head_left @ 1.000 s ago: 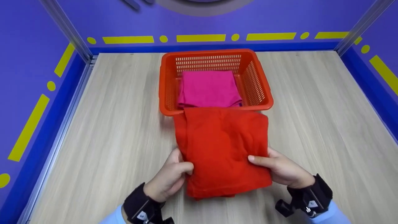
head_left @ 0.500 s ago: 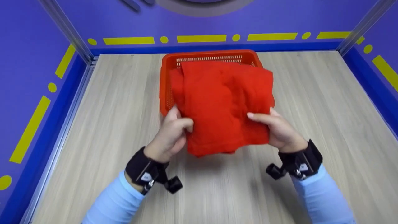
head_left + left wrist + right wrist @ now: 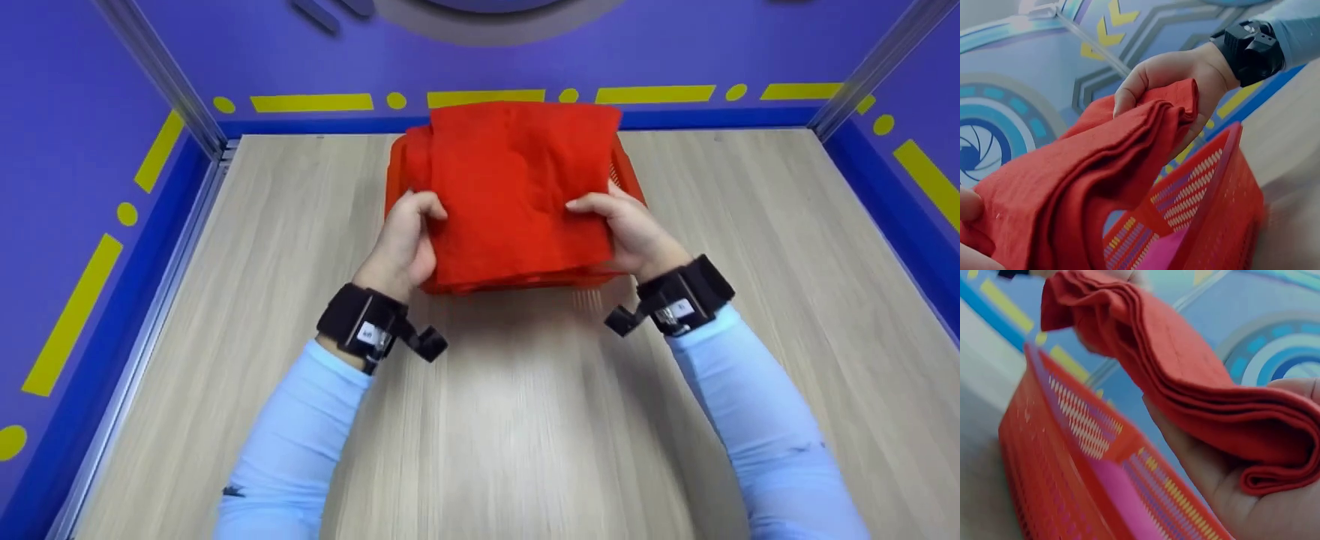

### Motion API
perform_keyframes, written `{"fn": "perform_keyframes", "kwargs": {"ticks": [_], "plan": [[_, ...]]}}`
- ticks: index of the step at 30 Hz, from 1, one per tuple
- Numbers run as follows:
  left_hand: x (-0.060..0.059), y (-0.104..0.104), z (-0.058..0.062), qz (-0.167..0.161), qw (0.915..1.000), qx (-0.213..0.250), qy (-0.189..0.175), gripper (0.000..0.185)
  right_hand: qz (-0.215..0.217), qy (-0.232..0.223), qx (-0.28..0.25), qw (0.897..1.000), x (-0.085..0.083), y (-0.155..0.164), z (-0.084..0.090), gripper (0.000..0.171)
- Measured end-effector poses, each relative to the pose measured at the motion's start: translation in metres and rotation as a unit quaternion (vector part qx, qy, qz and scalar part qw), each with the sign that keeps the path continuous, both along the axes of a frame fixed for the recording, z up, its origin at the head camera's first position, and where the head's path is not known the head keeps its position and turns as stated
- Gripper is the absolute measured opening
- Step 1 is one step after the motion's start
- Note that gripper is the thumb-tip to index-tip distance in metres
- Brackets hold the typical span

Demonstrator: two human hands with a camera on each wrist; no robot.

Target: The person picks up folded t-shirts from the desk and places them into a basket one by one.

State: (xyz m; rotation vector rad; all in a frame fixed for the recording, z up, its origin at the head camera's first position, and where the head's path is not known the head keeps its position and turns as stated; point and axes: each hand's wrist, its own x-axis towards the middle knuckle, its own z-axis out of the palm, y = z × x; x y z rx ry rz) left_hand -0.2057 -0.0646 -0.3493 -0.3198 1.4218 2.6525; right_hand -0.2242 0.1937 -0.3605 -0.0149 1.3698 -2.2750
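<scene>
A folded red cloth garment (image 3: 510, 187) is held level over the basket by both hands. My left hand (image 3: 405, 236) grips its left edge, thumb on top. On the opposite edge my right hand (image 3: 634, 229) pinches it, thumb above and fingers below. Several folded layers show in the right wrist view, where the garment (image 3: 1185, 377) sags between the hands. Beneath it stands the red-orange plastic basket (image 3: 628, 176), mostly covered in the head view. Inside the basket lies a pink folded cloth (image 3: 1123, 495), seen in both wrist views and hidden from the head.
The basket stands near the back of a wood-grain table (image 3: 502, 420). A purple-blue wall (image 3: 262, 52) with yellow marks rises behind it, with similar panels at left and right. Each wrist wears a black camera strap (image 3: 364, 322).
Both hands have carried the red garment forward, away from the body, from in front of the basket to over it. The pink cloth has become hidden in the head view.
</scene>
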Motion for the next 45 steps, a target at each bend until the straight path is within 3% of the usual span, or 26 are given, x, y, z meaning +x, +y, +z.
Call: {"fn": "perform_keyframes", "kwargs": {"ticks": [2, 9, 12, 15, 23, 28, 31, 34, 36, 38, 40, 42, 43, 45], "plan": [[-0.008, -0.001, -0.003, 0.004, 0.9998, -0.013, -0.012, 0.085, -0.002, -0.014, 0.015, 1.0, -0.009, -0.003, -0.004, 0.044], [-0.03, -0.005, -0.023, -0.008, 0.9978, -0.063, -0.02, 0.031, -0.014, -0.023, 0.084, 0.996, -0.033, -0.008, -0.017, 0.055], [-0.039, -0.008, -0.032, 0.004, 0.9961, -0.081, -0.034, 0.026, 0.004, -0.02, 0.111, 0.994, -0.042, -0.008, -0.022, 0.066], [-0.046, -0.009, -0.041, 0.002, 0.9909, -0.123, -0.054, 0.032, 0.028, -0.016, 0.133, 0.991, -0.049, -0.008, -0.027, 0.073], [-0.054, -0.008, -0.052, -0.077, 0.9628, -0.229, -0.122, 0.09, 0.076, -0.018, 0.217, 0.973, -0.057, -0.003, -0.037, 0.081], [-0.053, -0.008, -0.05, -0.14, 0.9336, -0.298, -0.141, 0.096, 0.082, -0.011, 0.229, 0.97, -0.059, 0.0, -0.038, 0.082], [-0.052, -0.006, -0.052, -0.141, 0.9176, -0.354, -0.113, 0.095, 0.078, -0.001, 0.229, 0.97, -0.06, 0.001, -0.039, 0.085], [-0.049, -0.003, -0.052, -0.114, 0.8884, -0.442, -0.045, 0.099, 0.067, 0.008, 0.233, 0.97, -0.062, 0.001, -0.04, 0.093], [-0.047, -0.001, -0.052, -0.1, 0.857, -0.506, 0.001, 0.101, 0.05, 0.01, 0.239, 0.97, -0.063, 0.001, -0.039, 0.101], [-0.044, 0.001, -0.049, -0.104, 0.8106, -0.575, 0.037, 0.097, 0.033, 0.018, 0.252, 0.967, -0.063, 0.002, -0.039, 0.107], [-0.042, 0.003, -0.047, -0.135, 0.7619, -0.63, 0.061, 0.086, 0.025, 0.032, 0.284, 0.958, -0.064, 0.003, -0.039, 0.108], [-0.041, 0.003, -0.043, -0.183, 0.7067, -0.679, 0.078, 0.073, 0.032, 0.058, 0.346, 0.936, -0.063, 0.006, -0.038, 0.102], [-0.041, 0.003, -0.041, -0.209, 0.6838, -0.694, 0.082, 0.067, 0.041, 0.073, 0.383, 0.92, -0.063, 0.007, -0.038, 0.098], [-0.04, 0.0, -0.038, -0.263, 0.6477, -0.711, 0.079, 0.063, 0.065, 0.093, 0.45, 0.886, -0.063, 0.009, -0.037, 0.089]]}}
